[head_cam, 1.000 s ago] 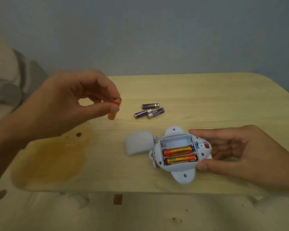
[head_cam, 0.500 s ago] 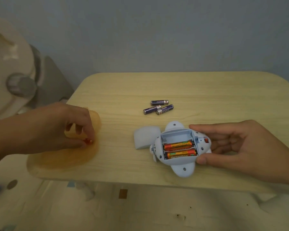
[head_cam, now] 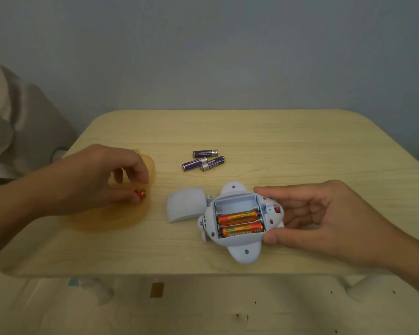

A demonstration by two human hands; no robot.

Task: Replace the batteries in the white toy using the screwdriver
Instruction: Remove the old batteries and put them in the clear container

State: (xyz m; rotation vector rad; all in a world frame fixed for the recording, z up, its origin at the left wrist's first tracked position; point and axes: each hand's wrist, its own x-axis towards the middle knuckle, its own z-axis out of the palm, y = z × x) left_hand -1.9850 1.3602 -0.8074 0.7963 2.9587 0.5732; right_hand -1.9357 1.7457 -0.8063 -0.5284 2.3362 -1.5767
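Risking battery (head_cam: 140, 194) slipping from the fingertip pinch, or going reversed into the empty slot (head_cam: 235, 204) on the far side of toy (head_cam: 242, 252). Pinching battery with curled left hand (head_cam: 90, 182) over dish (head_cam: 121, 218) well left of toy. Gripping toy's right end with half-curled right hand (head_cam: 324, 213), steadying it on desk (head_cam: 252, 141), compartment facing up.

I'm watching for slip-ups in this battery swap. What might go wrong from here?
1. The left hand pinches an orange battery; the top slot of the toy is empty, and the battery could go in the wrong way round.
2. Three purple batteries lie loose near the toy and could roll or get mixed in.
3. The cover lies loose beside the toy; a nudge could knock it away.
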